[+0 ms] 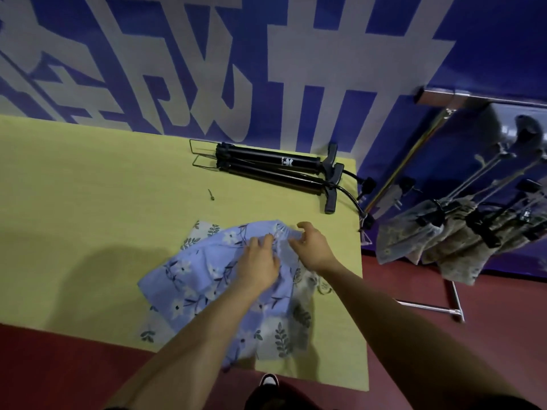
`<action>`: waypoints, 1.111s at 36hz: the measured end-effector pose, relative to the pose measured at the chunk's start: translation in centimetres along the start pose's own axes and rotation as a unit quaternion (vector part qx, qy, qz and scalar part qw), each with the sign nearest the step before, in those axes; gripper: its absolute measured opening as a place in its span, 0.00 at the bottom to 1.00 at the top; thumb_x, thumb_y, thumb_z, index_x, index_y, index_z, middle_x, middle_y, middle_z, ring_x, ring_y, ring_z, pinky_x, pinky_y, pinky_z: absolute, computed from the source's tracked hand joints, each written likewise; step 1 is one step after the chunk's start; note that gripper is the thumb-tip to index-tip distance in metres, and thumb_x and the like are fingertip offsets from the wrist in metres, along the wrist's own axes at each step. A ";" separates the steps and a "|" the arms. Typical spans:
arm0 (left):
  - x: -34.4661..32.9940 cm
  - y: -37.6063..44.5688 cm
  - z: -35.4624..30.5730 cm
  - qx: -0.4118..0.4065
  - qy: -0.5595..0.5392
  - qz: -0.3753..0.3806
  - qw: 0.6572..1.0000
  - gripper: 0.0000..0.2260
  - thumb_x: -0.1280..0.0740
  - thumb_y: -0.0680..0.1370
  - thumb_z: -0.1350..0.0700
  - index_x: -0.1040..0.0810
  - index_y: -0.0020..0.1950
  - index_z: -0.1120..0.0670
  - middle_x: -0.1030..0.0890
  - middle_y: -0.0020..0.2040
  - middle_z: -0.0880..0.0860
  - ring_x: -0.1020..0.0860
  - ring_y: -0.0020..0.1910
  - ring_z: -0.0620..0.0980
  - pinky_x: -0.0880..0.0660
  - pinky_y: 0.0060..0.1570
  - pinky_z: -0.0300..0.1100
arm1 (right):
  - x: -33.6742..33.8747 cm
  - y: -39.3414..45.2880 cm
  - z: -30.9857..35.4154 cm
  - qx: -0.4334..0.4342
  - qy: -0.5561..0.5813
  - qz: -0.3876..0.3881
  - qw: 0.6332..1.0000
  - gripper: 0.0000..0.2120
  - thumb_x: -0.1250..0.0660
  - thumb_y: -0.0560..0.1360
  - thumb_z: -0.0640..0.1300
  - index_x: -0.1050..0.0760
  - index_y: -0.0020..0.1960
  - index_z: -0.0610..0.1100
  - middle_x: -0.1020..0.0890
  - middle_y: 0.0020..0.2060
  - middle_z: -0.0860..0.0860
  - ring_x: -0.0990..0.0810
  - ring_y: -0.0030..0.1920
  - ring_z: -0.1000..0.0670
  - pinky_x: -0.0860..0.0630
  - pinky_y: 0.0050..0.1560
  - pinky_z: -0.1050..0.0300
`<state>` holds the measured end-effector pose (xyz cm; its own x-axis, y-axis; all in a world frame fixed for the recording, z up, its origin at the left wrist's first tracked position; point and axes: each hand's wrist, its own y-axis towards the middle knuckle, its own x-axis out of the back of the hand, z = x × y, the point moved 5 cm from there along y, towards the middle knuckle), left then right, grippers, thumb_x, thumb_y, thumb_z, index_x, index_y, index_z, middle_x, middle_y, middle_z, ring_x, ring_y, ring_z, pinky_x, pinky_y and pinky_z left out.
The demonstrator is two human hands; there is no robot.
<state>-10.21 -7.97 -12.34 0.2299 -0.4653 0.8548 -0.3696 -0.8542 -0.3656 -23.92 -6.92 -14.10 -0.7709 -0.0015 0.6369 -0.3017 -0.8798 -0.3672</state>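
A light blue garment with a white and dark flower print [195, 279] lies crumpled on the yellow table [88, 202], over a paler grey cloth with leaf print [284, 335]. My left hand [259, 261] lies on the blue garment near its gathered top edge, fingers curled into the fabric. My right hand [310, 244] pinches the same gathered edge just to the right of the left hand. Both hands are close together at the garment's far edge.
Two black floor pumps [275, 170] lie at the table's back right, hoses hanging off the edge. A small metal pin [211, 194] lies on the table. A metal rack [444, 113] with clipped hanging cloths [429, 241] stands right. Blue and white wall behind.
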 end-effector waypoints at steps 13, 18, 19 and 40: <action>-0.1 -0.1 -0.2 0.096 0.043 -0.011 0.994 0.22 0.41 0.80 0.46 0.33 0.66 0.61 0.34 0.67 0.62 0.38 0.68 0.61 0.38 0.68 0.51 | 1.1 -0.8 2.2 0.088 0.123 -0.065 0.986 0.05 0.37 0.74 0.37 0.32 0.41 0.41 0.28 0.36 0.45 0.30 0.39 0.45 0.33 0.40 0.52; 0.2 -0.3 -0.9 0.102 0.027 -0.017 0.994 0.24 0.41 0.79 0.47 0.36 0.68 0.62 0.31 0.66 0.61 0.35 0.67 0.60 0.35 0.66 0.50 | 1.5 -1.6 2.5 0.099 0.173 -0.038 0.979 0.06 0.39 0.75 0.33 0.34 0.41 0.40 0.33 0.31 0.49 0.36 0.32 0.50 0.38 0.35 0.55; 0.2 -0.3 -1.0 0.103 0.025 -0.018 0.994 0.24 0.40 0.79 0.47 0.36 0.68 0.62 0.31 0.66 0.61 0.35 0.67 0.60 0.35 0.66 0.50 | 1.5 -1.6 2.6 0.100 0.178 -0.039 0.978 0.06 0.40 0.75 0.33 0.34 0.42 0.40 0.33 0.31 0.49 0.35 0.32 0.51 0.38 0.35 0.55; 4.0 -0.4 -0.1 0.044 0.095 -0.115 0.988 0.16 0.45 0.80 0.63 0.31 0.66 0.56 0.30 0.65 0.57 0.26 0.55 0.57 0.32 0.47 0.45 | 0.1 -1.8 0.2 0.042 -0.027 0.019 0.999 0.18 0.45 0.73 0.52 0.32 0.31 0.42 0.25 0.30 0.45 0.27 0.37 0.42 0.36 0.49 0.53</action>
<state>-9.17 -9.48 -8.71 0.1225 -0.2116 0.9696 -0.2453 -0.9531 -0.1771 -23.36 -5.44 -13.24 -0.7494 -0.0591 0.6595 -0.2228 -0.9154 -0.3353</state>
